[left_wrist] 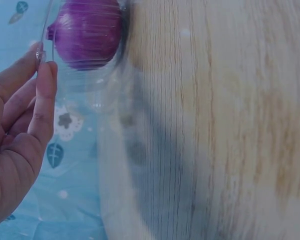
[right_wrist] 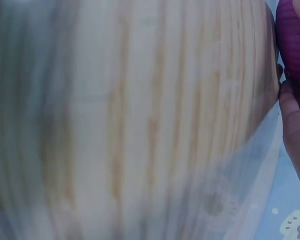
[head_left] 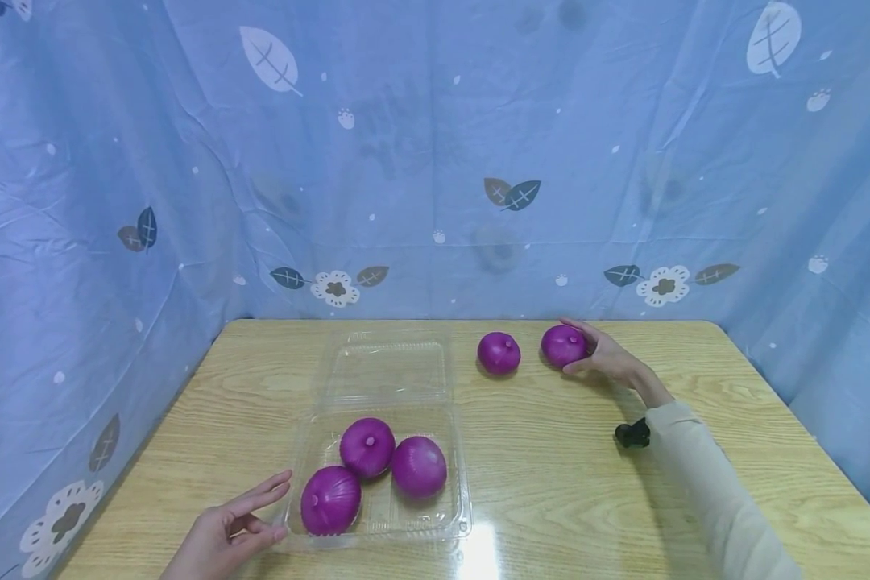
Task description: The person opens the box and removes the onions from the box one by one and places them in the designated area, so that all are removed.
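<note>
A clear plastic clamshell container (head_left: 380, 533) lies with its lid folded back, and three purple onions (head_left: 331, 500) sit in its base. My left hand (head_left: 225, 528) is at the container's near left corner; in the left wrist view the thumb and fingers (left_wrist: 46, 95) pinch its clear rim. At the back right of the table, my right hand (head_left: 607, 355) grips another purple onion (head_left: 562, 346), thumb on the near side and fingers behind it. Part of that onion (right_wrist: 295, 47) and of the hand shows at the right wrist view's edge.
One more purple onion (head_left: 499, 354) stands on the wooden table (head_left: 544, 483), left of the gripped one. A small black object (head_left: 632, 434) shows beside the right sleeve. A blue patterned curtain (head_left: 435, 161) hangs behind and at both sides.
</note>
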A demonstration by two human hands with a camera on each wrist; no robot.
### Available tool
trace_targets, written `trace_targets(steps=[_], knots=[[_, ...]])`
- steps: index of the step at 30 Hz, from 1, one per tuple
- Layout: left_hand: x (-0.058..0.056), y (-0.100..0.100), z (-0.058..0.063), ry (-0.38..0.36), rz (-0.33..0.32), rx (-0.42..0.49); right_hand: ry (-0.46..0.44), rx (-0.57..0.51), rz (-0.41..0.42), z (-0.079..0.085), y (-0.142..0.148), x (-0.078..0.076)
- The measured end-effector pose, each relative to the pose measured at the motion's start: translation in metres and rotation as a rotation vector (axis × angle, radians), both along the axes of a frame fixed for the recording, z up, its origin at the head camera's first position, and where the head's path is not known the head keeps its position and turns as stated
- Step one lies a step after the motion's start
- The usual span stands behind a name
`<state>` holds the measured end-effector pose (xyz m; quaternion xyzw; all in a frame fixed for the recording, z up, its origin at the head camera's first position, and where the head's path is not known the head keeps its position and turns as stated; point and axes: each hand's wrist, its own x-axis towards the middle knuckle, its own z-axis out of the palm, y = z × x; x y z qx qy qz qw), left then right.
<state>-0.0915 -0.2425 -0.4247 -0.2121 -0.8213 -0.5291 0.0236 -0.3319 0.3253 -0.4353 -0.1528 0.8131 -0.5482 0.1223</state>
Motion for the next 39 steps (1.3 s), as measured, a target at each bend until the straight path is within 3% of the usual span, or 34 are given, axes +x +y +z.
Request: trace_targets(steps=[5,12,17,20,23,27,32,39], knots=[[-0.001,0.001,0.001,0.006,-0.011,0.001,-0.003,-0.013,0.007,0.002,0.006,0.003],[-0.001,0.0,0.002,-0.009,-0.013,0.01,-0.043,-0.118,0.009,0.004,0.022,0.008],[-0.001,0.0,0.002,-0.013,0.0,0.0,0.001,-0.099,-0.063,0.009,0.039,0.018],[-0.002,0.0,0.0,0.009,-0.009,0.0,0.041,-0.096,-0.126,0.014,0.046,0.028],[-0.002,-0.001,-0.002,0.049,-0.032,0.007,0.073,-0.14,-0.129,0.019,0.047,0.039],[-0.002,-0.002,-0.004,0.074,-0.047,0.014,0.095,-0.201,-0.064,0.023,0.039,0.051],[-0.001,-0.002,-0.002,0.027,-0.016,-0.018,0.066,-0.242,0.032,0.025,0.018,0.068],[0.0,-0.002,-0.003,-0.021,-0.003,-0.008,-0.033,-0.306,0.261,0.031,-0.029,0.098]])
